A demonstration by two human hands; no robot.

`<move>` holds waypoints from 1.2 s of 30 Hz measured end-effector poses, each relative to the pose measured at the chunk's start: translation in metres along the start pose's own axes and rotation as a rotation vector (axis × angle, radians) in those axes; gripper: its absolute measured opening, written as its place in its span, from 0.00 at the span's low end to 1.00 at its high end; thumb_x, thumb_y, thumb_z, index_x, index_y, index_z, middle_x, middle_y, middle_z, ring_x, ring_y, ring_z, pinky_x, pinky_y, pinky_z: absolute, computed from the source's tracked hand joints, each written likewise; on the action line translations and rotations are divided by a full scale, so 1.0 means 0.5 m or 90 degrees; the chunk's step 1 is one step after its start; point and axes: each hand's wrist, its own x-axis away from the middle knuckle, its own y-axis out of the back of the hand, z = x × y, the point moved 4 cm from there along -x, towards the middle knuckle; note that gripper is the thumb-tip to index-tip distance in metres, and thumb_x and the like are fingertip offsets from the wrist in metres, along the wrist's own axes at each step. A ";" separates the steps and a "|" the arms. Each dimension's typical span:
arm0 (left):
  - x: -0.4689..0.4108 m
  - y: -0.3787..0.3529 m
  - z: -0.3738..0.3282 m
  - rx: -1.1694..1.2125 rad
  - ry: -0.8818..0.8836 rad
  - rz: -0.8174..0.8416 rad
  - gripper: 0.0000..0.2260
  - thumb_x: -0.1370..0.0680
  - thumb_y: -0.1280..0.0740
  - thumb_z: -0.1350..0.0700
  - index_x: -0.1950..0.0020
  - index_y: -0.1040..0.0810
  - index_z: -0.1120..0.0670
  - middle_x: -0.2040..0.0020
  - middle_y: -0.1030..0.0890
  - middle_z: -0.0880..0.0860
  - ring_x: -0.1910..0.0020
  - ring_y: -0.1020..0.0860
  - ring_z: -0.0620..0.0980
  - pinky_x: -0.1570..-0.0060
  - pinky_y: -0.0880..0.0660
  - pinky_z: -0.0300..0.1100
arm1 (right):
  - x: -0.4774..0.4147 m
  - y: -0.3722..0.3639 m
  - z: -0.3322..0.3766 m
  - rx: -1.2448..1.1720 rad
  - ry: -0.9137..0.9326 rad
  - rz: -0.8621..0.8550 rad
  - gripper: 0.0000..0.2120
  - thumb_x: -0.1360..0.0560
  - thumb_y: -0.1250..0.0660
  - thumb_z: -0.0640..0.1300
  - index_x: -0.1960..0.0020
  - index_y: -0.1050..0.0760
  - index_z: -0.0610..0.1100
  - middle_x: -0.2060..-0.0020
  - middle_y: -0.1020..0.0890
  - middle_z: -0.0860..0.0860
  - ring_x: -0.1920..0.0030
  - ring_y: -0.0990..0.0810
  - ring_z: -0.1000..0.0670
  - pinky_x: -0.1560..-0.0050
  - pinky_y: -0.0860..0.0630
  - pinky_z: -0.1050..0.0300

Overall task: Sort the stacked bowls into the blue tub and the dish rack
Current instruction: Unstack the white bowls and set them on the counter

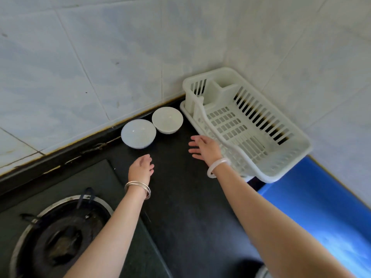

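Reaching forward over the black countertop [190, 207], both hands hover low and hold nothing. The left hand [141, 166], with silver bangles [138, 188] on the wrist, has its fingers loosely bent downward and is near the front of the bluish-white bowl [138, 134], but not touching it. The right hand [203, 148], with a pale bangle [217, 167], has its fingers spread and straight. It is between the cream-white bowl [167, 120] and the near rim of the dish rack [296, 151].

The two bowls stand upright side by side, touching or almost touching, close to the seam where the counter meets the tiled wall [100, 57]. If either one has another bowl under it, I cannot tell. A strip of bare dark counter runs from the bowls back toward the person, between the two forearms. On the left this strip is closed by the edge of the cooktop with its gas burner [60, 233]. On the right it ends at the blue tub [313, 207].

The white plastic rack sits in the wall corner on a tray, turned at an angle, with its far side along the right wall. Its slotted floor is visible over nearly the whole length, and a small walled compartment is at the far end. The near end of the rack comes just beside the tub. Of the tub only the smooth blue inside with a patch of light shows.
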 end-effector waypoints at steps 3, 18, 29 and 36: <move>0.090 -0.046 0.043 -0.129 -0.034 0.116 0.12 0.21 0.41 0.58 0.40 0.24 0.59 0.42 0.21 0.59 0.48 0.21 0.53 0.46 0.25 0.44 | 0.106 0.081 -0.022 0.035 0.026 -0.027 0.11 0.20 0.42 0.46 0.42 0.24 0.45 0.58 0.19 0.54 0.60 0.19 0.55 0.62 0.23 0.65; 0.526 -0.215 0.282 -0.588 -0.199 0.495 0.13 0.24 0.35 0.53 0.40 0.22 0.50 0.44 0.18 0.47 0.50 0.21 0.43 0.48 0.27 0.35 | 0.603 0.420 -0.360 0.436 -0.089 -0.333 0.11 0.24 0.35 0.43 0.42 0.22 0.45 0.47 0.21 0.48 0.49 0.21 0.45 0.52 0.31 0.59; 0.561 -0.215 0.305 -0.637 -0.238 0.442 0.14 0.23 0.36 0.54 0.37 0.24 0.50 0.44 0.19 0.47 0.51 0.23 0.43 0.48 0.27 0.37 | 0.629 0.429 -0.371 0.510 -0.122 -0.384 0.08 0.23 0.39 0.43 0.52 0.23 0.40 0.54 0.18 0.44 0.52 0.22 0.42 0.60 0.35 0.57; 0.565 -0.222 0.305 -0.651 -0.245 0.423 0.12 0.23 0.37 0.54 0.39 0.23 0.50 0.45 0.18 0.49 0.46 0.21 0.47 0.47 0.26 0.39 | 0.675 0.458 -0.354 0.418 -0.150 -0.462 0.05 0.26 0.35 0.43 0.56 0.22 0.43 0.59 0.17 0.46 0.59 0.27 0.44 0.61 0.37 0.58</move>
